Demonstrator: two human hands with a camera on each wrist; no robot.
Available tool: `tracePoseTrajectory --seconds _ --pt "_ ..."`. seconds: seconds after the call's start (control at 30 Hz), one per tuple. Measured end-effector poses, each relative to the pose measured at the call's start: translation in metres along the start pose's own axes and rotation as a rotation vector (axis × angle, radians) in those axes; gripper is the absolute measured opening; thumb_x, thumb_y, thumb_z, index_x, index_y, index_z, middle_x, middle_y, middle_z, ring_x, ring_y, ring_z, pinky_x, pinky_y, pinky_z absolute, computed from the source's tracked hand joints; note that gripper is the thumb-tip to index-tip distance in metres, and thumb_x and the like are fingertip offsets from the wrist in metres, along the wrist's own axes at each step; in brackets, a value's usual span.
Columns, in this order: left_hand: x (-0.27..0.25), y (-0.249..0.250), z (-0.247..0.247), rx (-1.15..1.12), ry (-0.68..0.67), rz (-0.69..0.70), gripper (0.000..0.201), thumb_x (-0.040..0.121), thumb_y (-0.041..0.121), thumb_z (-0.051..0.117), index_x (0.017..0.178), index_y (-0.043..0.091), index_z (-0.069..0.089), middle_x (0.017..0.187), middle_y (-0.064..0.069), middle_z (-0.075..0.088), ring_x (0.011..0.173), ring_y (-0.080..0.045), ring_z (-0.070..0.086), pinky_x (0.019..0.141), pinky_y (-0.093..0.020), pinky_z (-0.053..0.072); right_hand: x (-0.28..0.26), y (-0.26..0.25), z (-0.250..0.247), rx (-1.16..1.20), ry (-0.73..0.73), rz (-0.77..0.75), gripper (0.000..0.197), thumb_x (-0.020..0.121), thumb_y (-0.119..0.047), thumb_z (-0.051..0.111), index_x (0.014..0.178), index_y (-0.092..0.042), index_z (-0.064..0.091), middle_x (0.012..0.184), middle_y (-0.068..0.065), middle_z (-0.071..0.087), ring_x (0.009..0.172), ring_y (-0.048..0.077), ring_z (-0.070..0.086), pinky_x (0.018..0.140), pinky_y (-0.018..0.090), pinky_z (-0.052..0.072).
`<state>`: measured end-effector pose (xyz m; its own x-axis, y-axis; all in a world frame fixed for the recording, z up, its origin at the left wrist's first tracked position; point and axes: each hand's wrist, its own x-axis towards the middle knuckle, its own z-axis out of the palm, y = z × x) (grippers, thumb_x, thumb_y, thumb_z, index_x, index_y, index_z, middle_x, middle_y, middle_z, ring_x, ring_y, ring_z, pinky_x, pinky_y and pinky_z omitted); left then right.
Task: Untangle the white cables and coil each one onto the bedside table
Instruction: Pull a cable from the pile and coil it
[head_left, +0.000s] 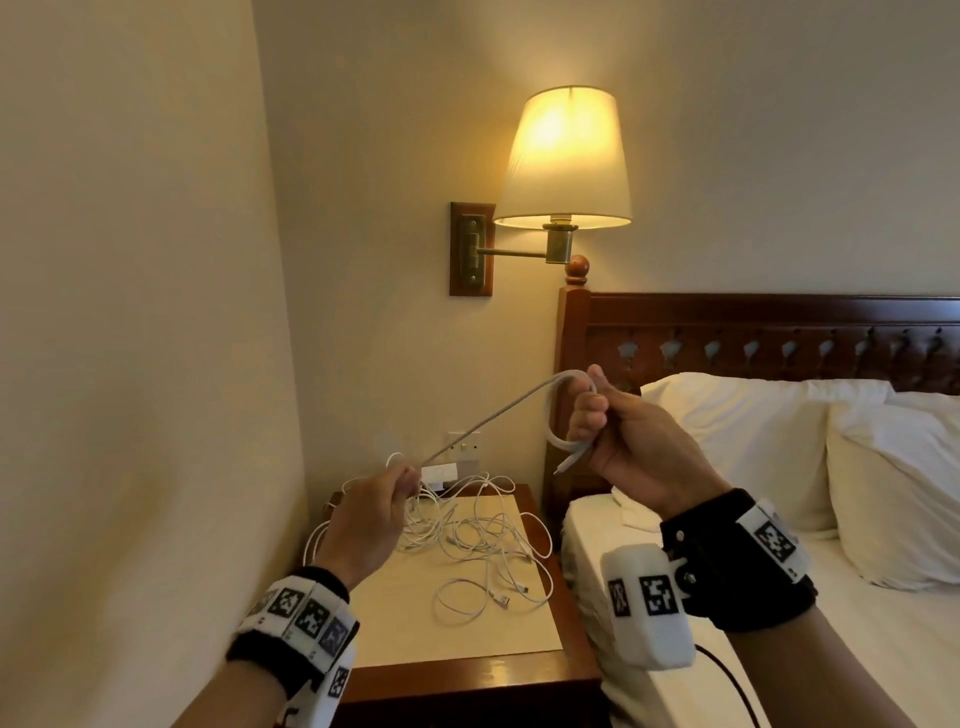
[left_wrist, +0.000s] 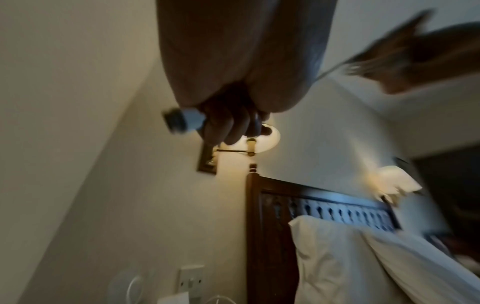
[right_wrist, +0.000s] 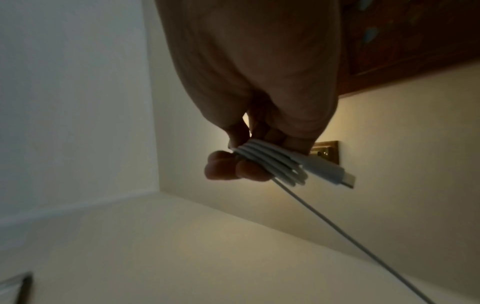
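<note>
My right hand (head_left: 597, 415) is raised beside the bed and grips several loops of a white cable (head_left: 550, 410), its plug hanging below the fingers. In the right wrist view the coil (right_wrist: 270, 162) lies across my fingers (right_wrist: 233, 168) with the USB plug (right_wrist: 335, 176) sticking out. The same cable runs taut down-left to my left hand (head_left: 405, 483), which pinches it above the bedside table (head_left: 467, 623). A tangle of white cables (head_left: 478, 535) lies on the table. My left hand's fingers (left_wrist: 228, 127) are curled in the left wrist view.
A lit wall lamp (head_left: 566, 161) hangs above the table. The bed with white pillows (head_left: 779, 441) and a dark wooden headboard (head_left: 753, 332) is on the right. A wall stands close on the left. Wall sockets (head_left: 465, 444) and a white adapter (head_left: 439, 473) sit behind the table.
</note>
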<state>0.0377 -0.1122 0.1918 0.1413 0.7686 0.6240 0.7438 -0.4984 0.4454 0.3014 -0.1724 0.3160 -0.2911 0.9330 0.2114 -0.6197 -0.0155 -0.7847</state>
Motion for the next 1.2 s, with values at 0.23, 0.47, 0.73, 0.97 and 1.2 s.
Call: tracePoseTrajectory --seconds 0.23,0.47,0.73,0.97,1.2 --pt "-0.011 0.096 -0.026 0.103 -0.393 0.548 0.035 0.102 0.046 0.035 0.07 0.032 0.042 0.053 0.013 0.04 0.048 -0.009 0.042 0.054 -0.013 0.034 0.006 0.023 0.009 -0.698 0.044 -0.238 0.036 0.102 -0.02 0.042 0.1 0.013 0.058 0.074 0.013 0.067 0.064 0.019 0.068 0.063 0.025 0.055" --pt "0.02 0.104 -0.059 -0.004 0.062 0.471 0.028 0.101 0.044 0.039 0.076 0.031 0.043 0.052 0.013 0.038 0.047 -0.008 0.038 0.048 -0.016 0.03 -0.001 0.037 0.012 -0.875 -0.039 -0.183 0.036 0.101 -0.022 0.044 0.098 0.009 0.062 0.069 0.007 0.068 0.062 0.018 0.067 0.061 0.022 0.054" --pt "0.026 0.095 -0.041 -0.475 -0.008 0.148 0.031 0.096 0.038 0.053 0.119 0.019 0.063 0.088 0.01 0.06 0.058 -0.004 0.055 0.055 -0.019 0.043 0.004 0.04 0.016 -0.728 -0.134 -0.018 0.035 0.103 -0.027 0.039 0.088 -0.003 0.059 0.057 0.003 0.046 0.048 0.012 0.041 0.054 0.025 0.038" --pt "0.029 0.101 -0.037 -0.687 -0.209 -0.002 0.038 0.096 0.045 0.044 0.086 0.014 0.065 0.069 0.006 0.059 0.056 -0.007 0.047 0.056 -0.02 0.04 0.012 0.032 0.013 -0.506 -0.133 0.113 0.035 0.104 -0.026 0.038 0.08 -0.009 0.056 0.054 -0.003 0.037 0.044 0.008 0.032 0.047 0.018 0.031" --pt "0.034 0.107 -0.035 -0.751 -0.25 -0.092 0.04 0.102 0.039 0.038 0.082 0.011 0.058 0.055 0.009 0.034 0.049 -0.005 0.028 0.045 -0.015 0.029 0.02 0.035 0.016 -0.427 -0.041 0.093 0.034 0.104 -0.025 0.038 0.08 -0.008 0.055 0.053 -0.004 0.036 0.045 0.008 0.032 0.05 0.021 0.032"
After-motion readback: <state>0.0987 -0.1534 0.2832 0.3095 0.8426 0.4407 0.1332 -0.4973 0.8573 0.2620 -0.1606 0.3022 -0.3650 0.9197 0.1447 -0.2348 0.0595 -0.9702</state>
